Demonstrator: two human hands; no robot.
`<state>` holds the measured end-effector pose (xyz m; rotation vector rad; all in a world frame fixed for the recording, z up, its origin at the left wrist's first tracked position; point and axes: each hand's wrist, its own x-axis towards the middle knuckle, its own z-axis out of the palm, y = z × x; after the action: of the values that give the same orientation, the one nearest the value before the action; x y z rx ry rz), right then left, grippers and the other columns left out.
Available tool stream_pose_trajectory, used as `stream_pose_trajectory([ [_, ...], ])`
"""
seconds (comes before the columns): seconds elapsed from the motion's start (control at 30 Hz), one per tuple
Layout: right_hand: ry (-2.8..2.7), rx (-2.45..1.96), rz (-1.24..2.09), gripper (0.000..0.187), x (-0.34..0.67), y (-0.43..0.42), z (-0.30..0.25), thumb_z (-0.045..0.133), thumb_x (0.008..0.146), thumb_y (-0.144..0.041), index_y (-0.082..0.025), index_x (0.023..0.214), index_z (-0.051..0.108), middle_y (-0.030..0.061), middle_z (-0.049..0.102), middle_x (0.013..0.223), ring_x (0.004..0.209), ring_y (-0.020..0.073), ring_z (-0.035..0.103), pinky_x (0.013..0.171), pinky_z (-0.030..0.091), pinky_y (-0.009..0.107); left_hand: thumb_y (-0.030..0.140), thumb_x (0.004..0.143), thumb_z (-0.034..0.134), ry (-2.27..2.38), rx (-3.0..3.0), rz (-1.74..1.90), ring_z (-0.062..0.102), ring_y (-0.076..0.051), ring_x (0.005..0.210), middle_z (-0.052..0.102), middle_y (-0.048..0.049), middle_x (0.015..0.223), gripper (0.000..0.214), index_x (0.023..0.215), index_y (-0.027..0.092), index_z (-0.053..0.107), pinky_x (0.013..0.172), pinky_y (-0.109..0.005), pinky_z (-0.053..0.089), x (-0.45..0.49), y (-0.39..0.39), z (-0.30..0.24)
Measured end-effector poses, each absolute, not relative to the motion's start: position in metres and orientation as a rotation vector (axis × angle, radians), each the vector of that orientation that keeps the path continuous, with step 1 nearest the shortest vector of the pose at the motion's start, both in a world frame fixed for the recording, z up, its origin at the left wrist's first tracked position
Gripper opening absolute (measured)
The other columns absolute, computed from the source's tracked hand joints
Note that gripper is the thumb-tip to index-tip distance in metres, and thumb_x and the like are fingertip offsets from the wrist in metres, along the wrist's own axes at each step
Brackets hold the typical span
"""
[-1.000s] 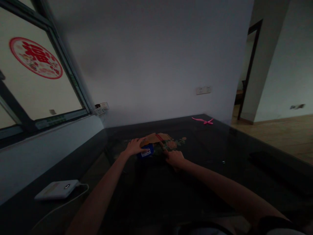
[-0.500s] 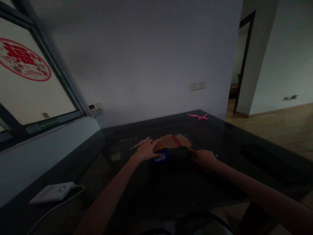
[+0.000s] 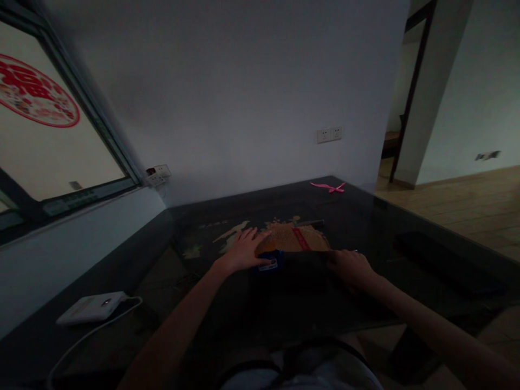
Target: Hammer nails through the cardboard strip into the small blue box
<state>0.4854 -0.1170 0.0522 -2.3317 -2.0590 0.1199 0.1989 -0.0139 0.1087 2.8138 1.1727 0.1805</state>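
A piece of brown cardboard with a red printed strip lies on the dark table. My left hand rests at its left end, fingers spread, the thumb lying over a small blue box with a white label. The box sits against the cardboard's near edge, an orange patch showing just behind it. At the cardboard's right corner is my right hand, its fingers closed. Whatever they may hold is lost in the dark; a small bright spot shows above the knuckles. Behind the cardboard lies a thin dark-grey bar.
A pink ribbon lies near the table's far corner. On the left stands a white device with a white cable. A long black object lies on the right. Wall and window border the table.
The right hand has moved a little to the right, and the cardboard's right end now shows farther right. The left hand keeps its place on the box. The view has shifted slightly.
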Motion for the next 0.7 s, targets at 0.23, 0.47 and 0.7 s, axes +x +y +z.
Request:
stream_pose_trajectory([
  [0.23,-2.051,-2.369,0.120,0.034,0.484,-0.120,0.052,0.039,0.086,-0.031,-0.019,0.105,0.064,0.0152,0.070,0.096,0.085,0.0309,0.067,0.064,0.046,0.037,0.051,0.089,0.035,1.323,2.726,0.853,0.036,-0.024,0.129,0.038,-0.0074,0.142,0.058,0.139,0.023,0.031,0.107,-0.041,0.027,0.110,-0.004,0.115],
  [0.47,-1.988,-2.388,0.168,0.034,0.481,-0.121,0.049,0.039,0.085,-0.034,-0.021,0.103,0.065,0.0139,0.070,0.096,0.084,0.0313,0.067,0.064,0.045,0.037,0.040,0.091,0.033,1.539,2.781,0.406,0.045,-0.023,0.123,0.049,-0.0108,0.133,0.044,0.125,0.018,0.051,0.104,-0.042,0.033,-0.014,0.016,0.028],
  [0.7,-1.987,-2.390,0.165,0.035,0.480,-0.122,0.050,0.038,0.086,-0.035,-0.023,0.104,0.064,0.0114,0.070,0.095,0.084,0.0293,0.067,0.065,0.045,0.036,0.041,0.094,0.023,1.579,2.727,0.039,0.022,-0.027,0.137,0.021,-0.0070,0.150,0.051,0.143,0.027,0.022,0.106,-0.054,0.023,-0.029,0.014,-0.002],
])
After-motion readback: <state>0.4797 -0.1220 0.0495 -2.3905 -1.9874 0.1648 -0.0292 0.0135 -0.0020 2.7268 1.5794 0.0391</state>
